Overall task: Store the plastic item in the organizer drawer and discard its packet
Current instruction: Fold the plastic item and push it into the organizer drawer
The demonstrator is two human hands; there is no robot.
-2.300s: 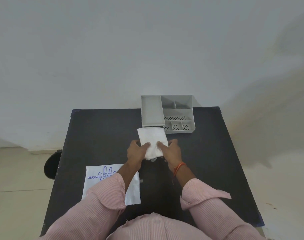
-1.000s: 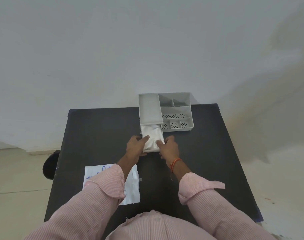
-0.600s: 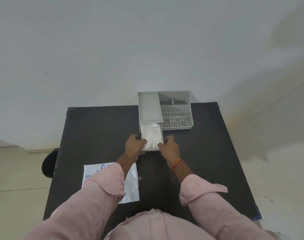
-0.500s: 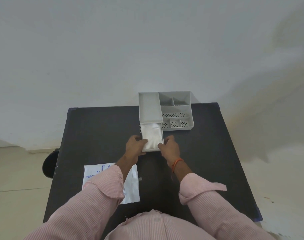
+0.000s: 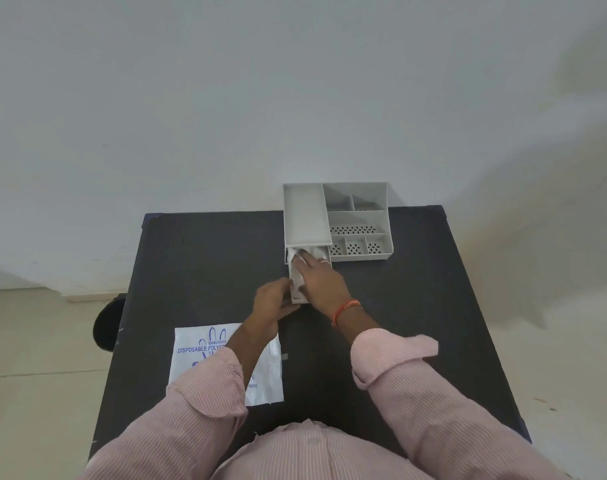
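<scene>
Nearest thing is the packet (image 5: 260,389), one flat white sleeve with blue print, lying on the black table (image 5: 198,258) at about 7 o'clock from the hands, half under the left forearm. It looks empty, so I'd guess it's featherlight and floppy and will slide on that top, so pinch a corner or an edge rather than try to scoop it. Next out, the left hand (image 5: 272,303) is curled against the front left corner of the drawer (image 5: 299,296), bracing it, not holding anything else that I can see. The right hand (image 5: 317,277) lies flat over the open drawer, fingers spread and pressing the plastic (image 5: 292,255) down inside. Only a crumpled white bit shows at 11 o'clock of the fingertips. That stuff reads as thin, soft film, probably springy, so it likely wants to puff back up. A flat palm beats a pinch here, and it may snag when the drawer closes. Furthest at 12 o'clock is the grey organizer (image 5: 359,220). Count: one packet, one wad of plastic, one drawer, one organizer with seven open compartments on top, two hands.
</scene>
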